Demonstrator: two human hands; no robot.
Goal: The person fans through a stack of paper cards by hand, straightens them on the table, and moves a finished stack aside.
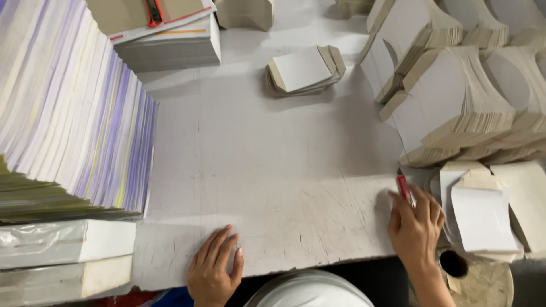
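From the head view, the right hand [415, 227] has its grip closed around a slim red tool [403, 187], its narrow tip poking above the fingers just left of the loose white card blanks [483, 219]. The left hand [215, 267] lies released, flat on the scuffed white surface [284, 170], well left of those blanks.

Paper-goods workshop, stacked cardboard blanks [455, 108], printed sheet piles [74, 108], worn worktable [273, 182]

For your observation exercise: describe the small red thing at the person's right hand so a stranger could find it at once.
Start at the big fanned stacks of card on the right of the table. Below them, the right hand reaches out; its fingers touch a thin red stick, the only red thing among pale sheets.
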